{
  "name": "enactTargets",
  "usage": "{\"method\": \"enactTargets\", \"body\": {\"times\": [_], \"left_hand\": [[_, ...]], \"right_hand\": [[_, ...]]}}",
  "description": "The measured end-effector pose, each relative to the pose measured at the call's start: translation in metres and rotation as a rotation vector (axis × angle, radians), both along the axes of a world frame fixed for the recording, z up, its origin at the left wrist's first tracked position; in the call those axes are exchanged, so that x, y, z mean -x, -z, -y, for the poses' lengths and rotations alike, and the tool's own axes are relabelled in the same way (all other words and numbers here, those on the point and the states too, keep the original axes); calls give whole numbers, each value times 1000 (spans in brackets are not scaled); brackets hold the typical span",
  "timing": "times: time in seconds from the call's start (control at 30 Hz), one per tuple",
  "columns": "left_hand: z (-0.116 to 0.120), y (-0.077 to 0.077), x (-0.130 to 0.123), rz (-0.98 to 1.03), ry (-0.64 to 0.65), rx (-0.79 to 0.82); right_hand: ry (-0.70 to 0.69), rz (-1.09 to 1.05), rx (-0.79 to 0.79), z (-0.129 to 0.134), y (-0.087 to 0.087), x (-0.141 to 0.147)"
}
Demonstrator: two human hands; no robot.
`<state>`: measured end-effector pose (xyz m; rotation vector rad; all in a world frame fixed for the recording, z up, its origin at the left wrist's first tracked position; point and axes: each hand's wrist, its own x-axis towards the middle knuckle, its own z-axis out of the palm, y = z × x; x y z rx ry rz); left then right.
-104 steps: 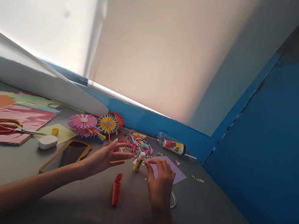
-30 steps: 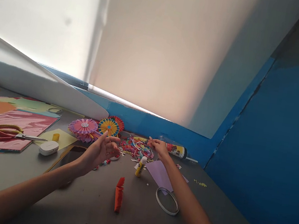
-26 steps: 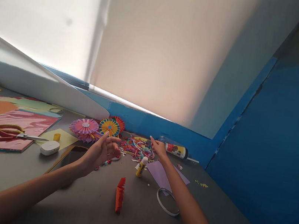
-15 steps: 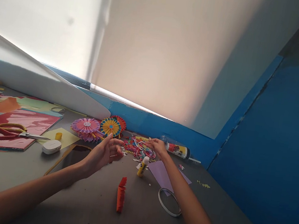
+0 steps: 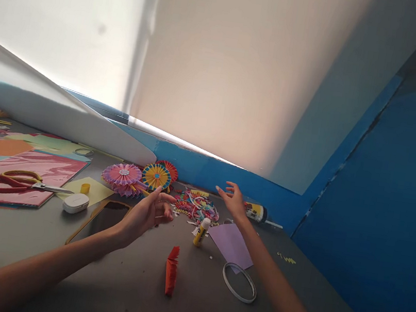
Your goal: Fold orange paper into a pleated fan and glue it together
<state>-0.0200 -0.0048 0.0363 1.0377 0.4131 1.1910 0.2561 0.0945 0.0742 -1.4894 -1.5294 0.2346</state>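
My left hand (image 5: pixel 148 216) hovers over the table beside a phone (image 5: pixel 105 219), fingers apart and loosely curled, with nothing in them. My right hand (image 5: pixel 233 201) is raised near the bottle (image 5: pixel 256 212), its fingers spread and holding nothing. Between the hands lies a heap of coloured paper scraps (image 5: pixel 198 206). A yellow glue stick (image 5: pixel 201 233) stands upright in front of the heap, its white end on top. Closer to me is a folded red paper piece with a jagged edge (image 5: pixel 171 271). Purple paper (image 5: pixel 232 246) and a tape ring (image 5: pixel 239 282) lie below my right forearm.
Pleated paper rosettes, one pink and purple (image 5: pixel 123 177) and one yellow (image 5: pixel 156 175), rest near the blue wall. Scissors (image 5: pixel 16 182) lie on pink sheets at left, near a white case (image 5: pixel 76 203) and a yellow cap (image 5: pixel 85 188). A blind (image 5: pixel 229 65) hangs behind.
My right hand has lifted away from the paper scraps, up and to the right, and its fingers have spread. My left hand stays nearly in place. The view has shifted slightly.
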Motion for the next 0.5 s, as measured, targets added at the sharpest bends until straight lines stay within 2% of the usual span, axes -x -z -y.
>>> {"method": "enactTargets", "body": {"times": [0.07,0.13,0.2,0.23,0.3,0.37,0.4,0.43,0.5], "left_hand": [[4,0,-1,-79,-70,-83],[7,0,-2,-142,-114,-181],[10,0,-5,-178,-112,-281],[12,0,-6,-192,-109,-330],[16,0,-10,-240,-126,-422],[20,-1,-14,-318,-162,-510],[22,-1,-15,-361,-181,-549],[25,-1,-16,-401,-199,-583],[28,-2,-17,-464,-238,-645]], "right_hand": [[31,78,-68,32,-1,-8],[-3,180,-90,75,11,-17],[-45,294,-73,120,36,-25],[-87,447,-28,140,52,-29],[-83,590,39,170,82,-37],[-89,615,125,184,103,-42],[-103,604,166,186,108,-44],[-122,585,201,185,107,-45],[-163,526,232,184,94,-43]]}}
